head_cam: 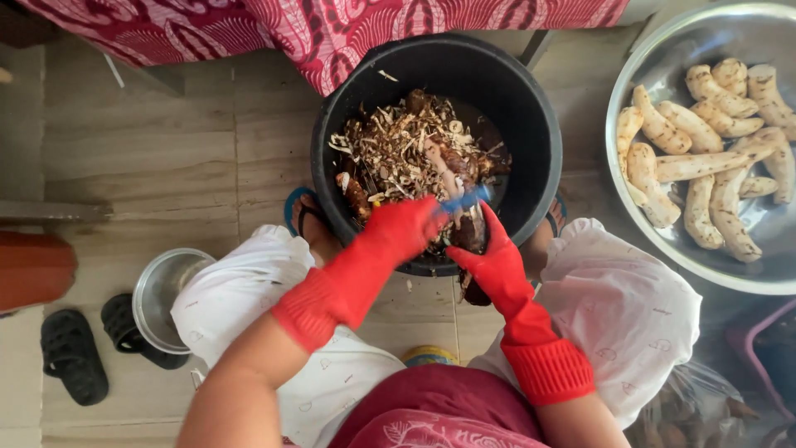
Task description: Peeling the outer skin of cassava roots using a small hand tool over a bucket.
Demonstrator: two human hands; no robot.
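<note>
Both my hands wear red rubber gloves over a black bucket point(531, 124) filled with brown and white peelings point(398, 149). My left hand point(402, 228) grips a blue-handled peeler point(466, 199) at the bucket's near rim. My right hand point(489, 261) holds a dark unpeeled root point(469, 236) upright, its lower end hanging below the rim. The peeler's tip rests against the root's top. A large metal basin point(663, 50) at the right holds several peeled pale roots point(705, 158).
A small metal bowl point(162, 294) sits on the floor by my left knee, beside a pair of black sandals point(75, 353). A red patterned cloth point(332, 29) hangs at the top. A plastic bag of roots point(692, 406) lies at the lower right.
</note>
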